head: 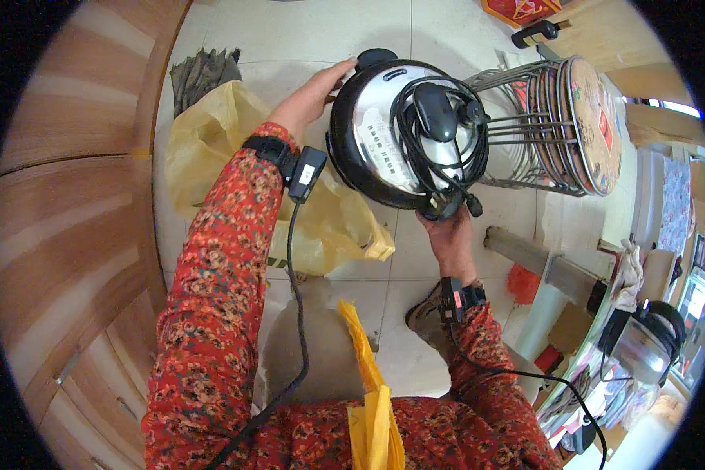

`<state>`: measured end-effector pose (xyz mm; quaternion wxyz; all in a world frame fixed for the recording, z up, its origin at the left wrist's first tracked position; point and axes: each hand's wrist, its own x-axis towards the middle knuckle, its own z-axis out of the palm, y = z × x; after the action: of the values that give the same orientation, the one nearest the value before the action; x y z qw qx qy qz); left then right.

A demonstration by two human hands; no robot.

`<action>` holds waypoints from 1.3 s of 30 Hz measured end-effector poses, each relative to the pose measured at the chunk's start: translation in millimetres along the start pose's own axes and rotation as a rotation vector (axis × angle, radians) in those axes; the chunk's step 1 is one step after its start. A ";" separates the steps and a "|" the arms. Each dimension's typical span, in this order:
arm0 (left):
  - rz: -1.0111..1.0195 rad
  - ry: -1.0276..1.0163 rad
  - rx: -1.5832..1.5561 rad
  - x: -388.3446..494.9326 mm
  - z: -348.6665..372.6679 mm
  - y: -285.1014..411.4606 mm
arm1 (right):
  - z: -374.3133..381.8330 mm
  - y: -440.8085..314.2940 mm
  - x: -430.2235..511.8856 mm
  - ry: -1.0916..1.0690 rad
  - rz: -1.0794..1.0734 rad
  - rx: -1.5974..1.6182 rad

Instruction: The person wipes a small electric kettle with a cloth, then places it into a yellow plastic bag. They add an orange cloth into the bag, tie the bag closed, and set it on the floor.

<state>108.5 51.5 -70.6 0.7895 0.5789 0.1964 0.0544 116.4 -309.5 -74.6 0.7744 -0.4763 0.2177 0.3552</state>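
Before me is a round electric cooker (343, 147) with a black body and a shiny metal lid (371, 108). The lid has a black knob (435, 111) and a printed label. A black power cord (408, 154) lies coiled on the lid around the knob. My left hand (311, 100) grips the cooker's side by a black handle (376, 57), its fingers partly hidden. My right hand (451, 241) holds the near side of the cooker, by the other handle and the plug. Beneath my left forearm a translucent yellow plastic bag (211, 132) is spread on the floor.
Right of the cooker lies a stack of round-seat metal stools (590, 126). A dark bottle (534, 35) is at the upper right. A wooden door or cabinet (82, 147) lines the left. A grey cloth (202, 79) sits on the tiles. A cluttered table with an electric kettle (643, 346) stands right.
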 end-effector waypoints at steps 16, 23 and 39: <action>-0.357 0.012 -0.128 18.4 20.4 19.8 | 4.7 3.1 1.9 0.258 0.027 -0.132; -0.067 0.046 -0.186 12.0 44.9 40.0 | -8.6 -58.3 -6.6 0.157 -0.186 -0.224; 0.394 0.161 0.086 -161.8 -25.5 123.3 | 72.4 -87.1 -67.6 -0.241 -0.352 -0.542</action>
<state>-31.9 63.4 78.3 0.7200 0.6329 0.1438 0.2454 138.2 -293.7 54.5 0.6891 -0.6495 -0.0633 0.3150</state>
